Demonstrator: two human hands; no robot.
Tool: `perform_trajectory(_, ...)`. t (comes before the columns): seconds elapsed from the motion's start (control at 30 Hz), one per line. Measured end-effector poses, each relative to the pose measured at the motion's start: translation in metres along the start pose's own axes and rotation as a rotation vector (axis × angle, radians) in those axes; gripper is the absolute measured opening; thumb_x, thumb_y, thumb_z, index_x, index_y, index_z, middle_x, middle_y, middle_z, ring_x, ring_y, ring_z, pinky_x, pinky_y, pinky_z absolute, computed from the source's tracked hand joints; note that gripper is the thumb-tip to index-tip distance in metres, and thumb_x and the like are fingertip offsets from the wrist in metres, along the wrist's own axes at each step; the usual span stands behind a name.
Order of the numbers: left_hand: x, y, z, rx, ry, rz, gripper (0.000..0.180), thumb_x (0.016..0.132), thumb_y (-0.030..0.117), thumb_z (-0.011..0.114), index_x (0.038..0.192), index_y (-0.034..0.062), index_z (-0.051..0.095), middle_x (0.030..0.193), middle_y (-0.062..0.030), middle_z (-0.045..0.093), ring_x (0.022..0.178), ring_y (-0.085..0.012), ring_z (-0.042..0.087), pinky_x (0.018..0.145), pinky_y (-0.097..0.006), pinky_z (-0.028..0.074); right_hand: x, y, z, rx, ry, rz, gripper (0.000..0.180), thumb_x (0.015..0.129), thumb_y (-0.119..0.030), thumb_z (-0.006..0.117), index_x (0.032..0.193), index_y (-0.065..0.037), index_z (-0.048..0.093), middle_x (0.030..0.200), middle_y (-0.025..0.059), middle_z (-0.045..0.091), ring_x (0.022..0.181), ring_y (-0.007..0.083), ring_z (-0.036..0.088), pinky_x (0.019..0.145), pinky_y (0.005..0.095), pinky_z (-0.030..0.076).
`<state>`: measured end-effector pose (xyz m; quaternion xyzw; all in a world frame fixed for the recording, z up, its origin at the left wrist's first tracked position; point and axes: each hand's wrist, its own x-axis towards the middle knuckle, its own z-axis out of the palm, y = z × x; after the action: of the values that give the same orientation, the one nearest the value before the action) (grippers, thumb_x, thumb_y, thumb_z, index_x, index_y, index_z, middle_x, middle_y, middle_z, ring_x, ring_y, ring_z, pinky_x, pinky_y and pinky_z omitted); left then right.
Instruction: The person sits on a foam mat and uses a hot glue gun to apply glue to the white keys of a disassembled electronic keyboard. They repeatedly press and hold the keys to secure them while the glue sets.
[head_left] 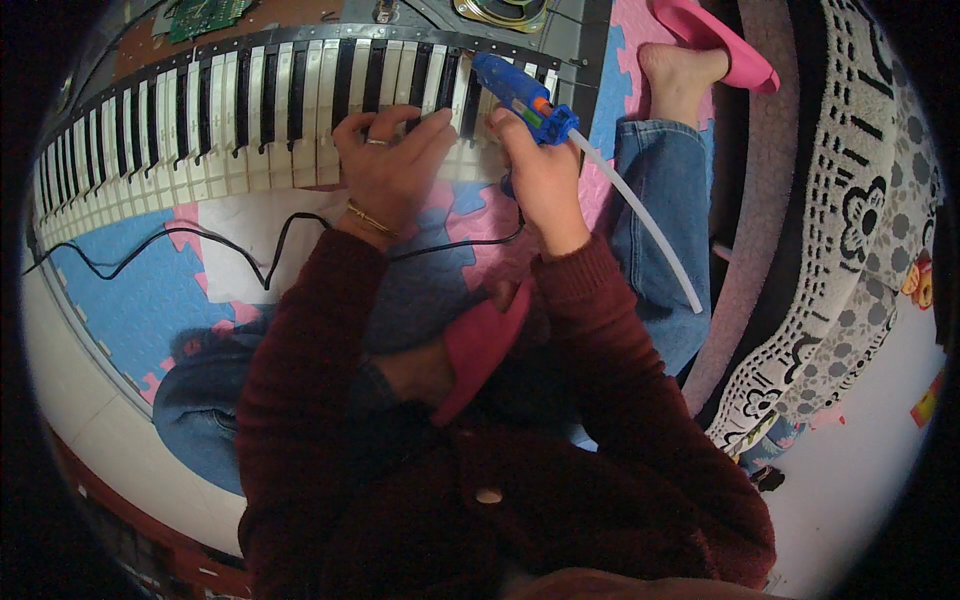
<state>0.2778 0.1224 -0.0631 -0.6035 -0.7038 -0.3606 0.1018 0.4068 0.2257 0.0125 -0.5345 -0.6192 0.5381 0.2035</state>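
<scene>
Fingers [520, 125] of right hand [540, 175] clamped round blue plastic glue gun [520, 92], nozzle at white keys. Left hand [385, 160] spread flat, pressing long black-and-white keyboard strip [230, 110] on floor. Gun probably light, rigid; best held by grip. Strip likely flexible, fragile.

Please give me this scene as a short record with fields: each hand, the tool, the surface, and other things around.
left hand: left hand presses flat on the keyboard keys
right hand: right hand grips the blue glue gun
tool: white glue stick juts from its back
surface: foam puzzle mat
around: black cable, pink slipper
</scene>
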Motion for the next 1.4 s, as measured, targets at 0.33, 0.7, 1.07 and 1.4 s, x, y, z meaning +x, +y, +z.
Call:
perform_trajectory(0.33,0.0013,0.0004,-0.0022,0.021,-0.019,0.004,0.019,0.075,0.016,0.068,0.093,0.021,0.071,0.113,0.0114,0.069,0.099,-0.0146,0.063,0.091,-0.043,0.037,0.0008,0.0001,0.0002,0.041,-0.004,-0.016,0.026,0.087,-0.025,0.071,0.083,0.0,0.069,0.061,-0.0023,0.057,0.055,0.0065,0.049,0.05,0.0274,0.04)
perform_trajectory(0.7,0.0006,-0.0006,-0.0009,0.017,-0.012,0.003,0.021,0.075,0.015,0.068,0.094,0.0212,0.071,0.114,0.0111,0.069,0.1,-0.0148,0.063,0.091,-0.044,0.037,0.0011,0.0014,0.0011,0.026,-0.002,-0.003,0.027,0.087,-0.025,0.071,0.083,0.001,0.068,0.061,-0.0007,0.058,0.055,0.0082,0.051,0.05,0.0288,0.042)
perform_trajectory(1.07,-0.002,-0.0014,0.0026,0.024,0.005,0.007,0.021,0.075,0.016,0.067,0.095,0.0216,0.07,0.115,0.0116,0.069,0.102,-0.0147,0.062,0.092,-0.044,0.036,-0.001,0.0011,0.0026,-0.028,0.007,-0.035,0.03,0.087,-0.029,0.072,0.085,0.001,0.069,0.065,0.0027,0.063,0.058,0.0113,0.056,0.054,0.031,0.046)
perform_trajectory(1.4,-0.0009,-0.0009,0.0023,0.022,-0.008,-0.007,0.02,0.076,0.016,0.067,0.095,0.0222,0.07,0.114,0.0123,0.069,0.102,-0.0141,0.063,0.092,-0.044,0.035,-0.0002,0.0051,0.002,-0.076,0.045,-0.039,0.032,0.088,-0.029,0.071,0.086,0.003,0.069,0.066,0.0043,0.063,0.059,0.0126,0.057,0.056,0.0324,0.048)
